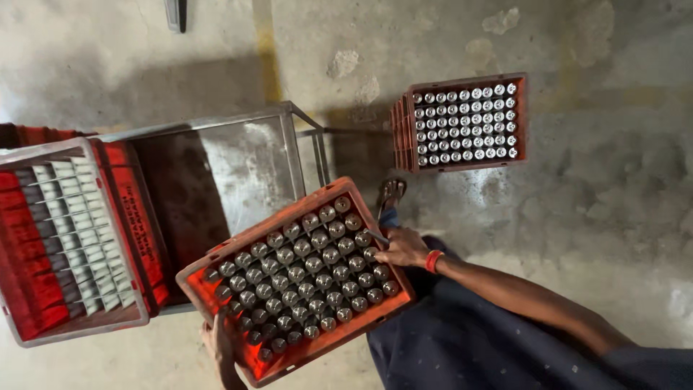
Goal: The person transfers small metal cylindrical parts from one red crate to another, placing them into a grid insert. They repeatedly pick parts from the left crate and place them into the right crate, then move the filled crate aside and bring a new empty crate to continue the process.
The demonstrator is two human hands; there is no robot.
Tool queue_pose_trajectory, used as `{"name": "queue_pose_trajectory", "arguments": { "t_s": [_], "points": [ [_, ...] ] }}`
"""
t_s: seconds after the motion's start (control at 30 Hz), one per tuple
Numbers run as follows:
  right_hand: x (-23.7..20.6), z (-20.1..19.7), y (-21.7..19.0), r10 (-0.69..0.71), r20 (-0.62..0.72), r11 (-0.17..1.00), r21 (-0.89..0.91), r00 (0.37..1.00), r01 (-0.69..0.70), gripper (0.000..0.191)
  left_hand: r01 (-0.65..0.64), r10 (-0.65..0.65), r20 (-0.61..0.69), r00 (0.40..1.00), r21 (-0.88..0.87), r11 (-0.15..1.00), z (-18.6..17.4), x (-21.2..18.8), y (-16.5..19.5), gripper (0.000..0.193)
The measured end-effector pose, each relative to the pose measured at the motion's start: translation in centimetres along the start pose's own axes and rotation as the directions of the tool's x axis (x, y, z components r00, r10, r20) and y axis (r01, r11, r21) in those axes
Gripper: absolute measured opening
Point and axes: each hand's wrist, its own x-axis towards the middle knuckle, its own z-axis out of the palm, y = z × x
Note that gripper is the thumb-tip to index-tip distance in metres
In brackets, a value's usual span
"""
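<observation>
Both hands, left (220,347) and right (404,249), grip red crate (216,278) of metal cylinders (310,271), seemingly resting on metal trolley (289,137).

The crate (216,278) at the front is orange-red, and the round parts (303,274) packed in its grid are dull silver-grey with dark centres. A second crate (523,119) on the floor is the same orange-red, its parts (465,124) a brighter silver. The tray (43,328) to one side is red with a pale grey rim and grey dividers. The floor (613,217) is mottled grey, crossed by a faded yellow stripe (263,43). The wristband (433,261) is red; the clothing (447,339) dark blue.
</observation>
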Motion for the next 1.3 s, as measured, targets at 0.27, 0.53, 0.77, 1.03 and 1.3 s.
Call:
{"name": "queue_pose_trajectory", "arguments": {
  "t_s": [0.27,0.53,0.77,1.03,1.3],
  "points": [
    [0.9,-3.0,5.0,-0.013,0.124,1.000,-0.020,0.992,0.016,0.047,0.128,-0.124,-0.093,0.988,0.039,0.991,6.3,-5.7,-4.0,0.030],
    [-1.4,-9.5,19.2,0.298,-0.061,0.932,0.233,0.953,-0.276,0.087,0.058,-0.066,0.050,0.997,0.154,0.986,24.0,-10.6,-8.1,0.033],
    [-1.0,-17.4,31.0,0.630,-0.117,0.774,0.182,0.768,-0.607,0.063,-0.120,0.047,0.285,0.957,0.244,0.962,47.3,-7.4,-6.5,0.037],
    [1.6,-24.4,38.7,0.684,-0.218,0.729,0.173,0.696,-0.662,0.066,-0.204,0.104,0.355,0.929,0.258,0.944,62.3,-5.7,-4.1,0.047],
    [5.1,-30.7,39.0,0.622,-0.271,0.783,0.254,0.735,-0.568,0.070,-0.408,0.286,0.343,0.895,0.369,0.835,68.1,-2.1,1.9,0.050]
  ]
}}
